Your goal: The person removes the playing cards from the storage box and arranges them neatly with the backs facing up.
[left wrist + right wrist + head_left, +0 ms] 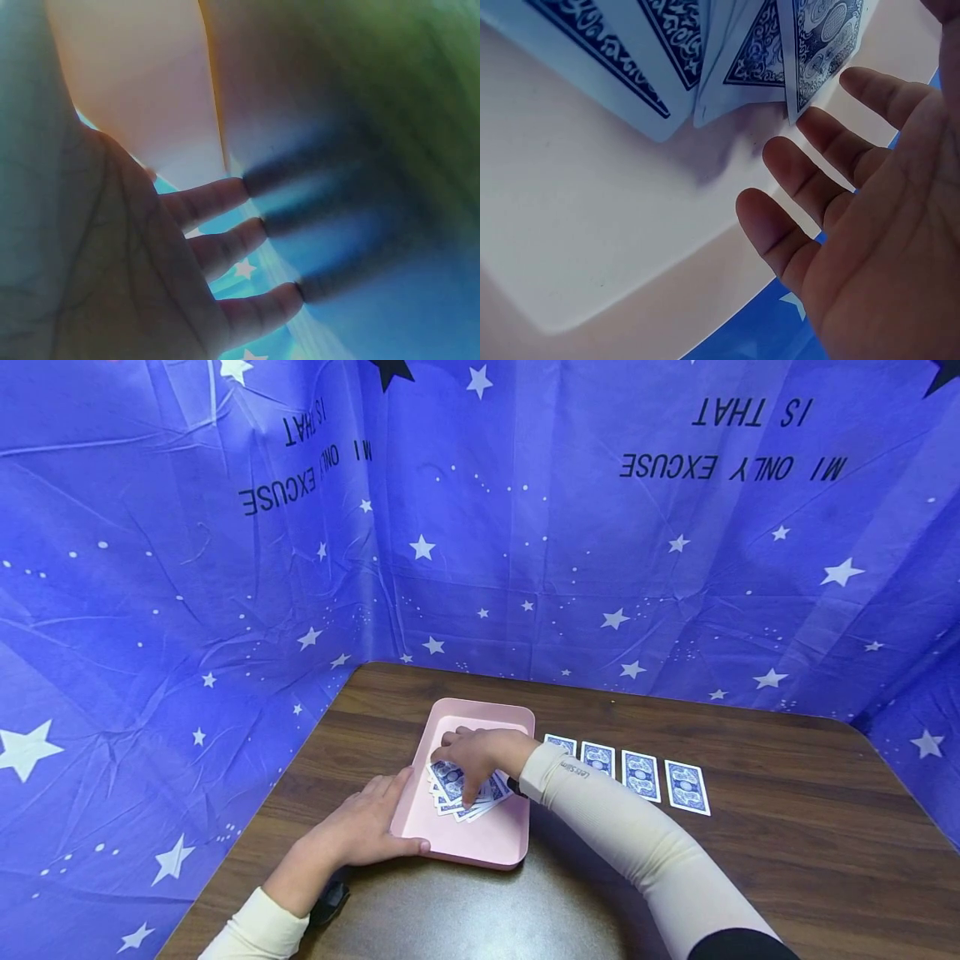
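Note:
A shallow pink tray [491, 847] lies on the table, with a fanned, overlapping pile of blue-backed playing cards [450, 783] inside, backs up. My left hand [367, 822] rests against the tray's left wall, its fingers extended along the side and the thumb over the near rim. In the left wrist view three fingers [244, 244] show straight and apart. Over the pile is my right hand [480, 758], fingers spread, with the thumb reaching down at the near side of the cards. The right wrist view shows its fingertips [787, 157] right at the card edges, lightly bent.
To the right of the tray, several face-down playing cards [641, 777] lie in a row on the brown wooden table [810, 860]. My right forearm crosses in front of that row and partly hides it. A blue star-printed cloth [525, 568] hangs behind and beside the table.

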`<state>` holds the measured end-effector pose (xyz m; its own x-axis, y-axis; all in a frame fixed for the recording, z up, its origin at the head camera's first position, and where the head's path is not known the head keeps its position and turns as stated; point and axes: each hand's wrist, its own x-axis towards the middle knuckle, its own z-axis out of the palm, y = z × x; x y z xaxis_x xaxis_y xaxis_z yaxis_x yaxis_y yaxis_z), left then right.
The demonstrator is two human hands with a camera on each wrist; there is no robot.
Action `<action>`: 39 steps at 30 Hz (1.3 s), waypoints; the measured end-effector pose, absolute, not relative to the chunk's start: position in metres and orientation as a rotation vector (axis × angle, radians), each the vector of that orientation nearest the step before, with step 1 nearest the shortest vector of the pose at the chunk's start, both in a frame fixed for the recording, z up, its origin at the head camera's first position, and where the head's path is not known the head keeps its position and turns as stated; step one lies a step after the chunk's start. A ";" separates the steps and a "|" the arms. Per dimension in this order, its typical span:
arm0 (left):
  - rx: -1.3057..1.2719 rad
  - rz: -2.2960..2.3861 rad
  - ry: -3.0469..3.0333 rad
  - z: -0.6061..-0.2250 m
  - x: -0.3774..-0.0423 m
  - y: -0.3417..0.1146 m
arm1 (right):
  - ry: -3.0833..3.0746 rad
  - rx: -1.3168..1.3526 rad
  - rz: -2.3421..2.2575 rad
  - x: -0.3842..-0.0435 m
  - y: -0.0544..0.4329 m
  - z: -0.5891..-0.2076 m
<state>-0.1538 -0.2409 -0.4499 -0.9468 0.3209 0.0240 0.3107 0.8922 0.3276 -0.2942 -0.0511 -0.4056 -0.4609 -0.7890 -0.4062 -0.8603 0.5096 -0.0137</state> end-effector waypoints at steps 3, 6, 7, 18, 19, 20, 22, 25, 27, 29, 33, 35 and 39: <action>0.508 0.516 3.029 -0.450 -0.154 -0.241 | 2.390 -1.390 0.283 -0.294 -0.052 -0.406; 0.510 0.522 3.027 -0.450 -0.154 -0.241 | 2.391 -1.391 0.283 -0.295 -0.052 -0.407; 0.511 0.523 3.027 -0.450 -0.154 -0.241 | 2.393 -1.389 0.283 -0.295 -0.052 -0.407; 0.499 0.510 3.016 -0.449 -0.153 -0.240 | 2.392 -1.388 0.245 -0.296 -0.050 -0.407; 0.500 0.510 3.016 -0.449 -0.153 -0.241 | 2.392 -1.391 0.241 -0.296 -0.050 -0.406; 0.501 0.511 3.017 -0.449 -0.153 -0.241 | 2.393 -1.394 0.237 -0.297 -0.049 -0.406; 0.502 0.512 3.018 -0.449 -0.153 -0.241 | 2.397 -1.396 0.223 -0.297 -0.048 -0.404; 0.505 0.513 3.023 -0.449 -0.153 -0.241 | 2.404 -1.397 0.205 -0.297 -0.047 -0.401; 0.507 0.514 3.025 -0.450 -0.153 -0.241 | 2.411 -1.392 0.195 -0.298 -0.045 -0.400; 0.510 0.513 3.027 -0.450 -0.153 -0.241 | 2.420 -1.382 0.187 -0.298 -0.043 -0.398; 0.501 0.520 3.025 -0.449 -0.153 -0.241 | 2.437 -1.387 0.188 -0.299 -0.038 -0.393; 0.493 0.521 3.023 -0.449 -0.153 -0.241 | 2.444 -1.400 0.181 -0.299 -0.034 -0.389; 0.487 0.526 3.018 -0.449 -0.153 -0.240 | 2.456 -1.435 0.144 -0.299 -0.026 -0.384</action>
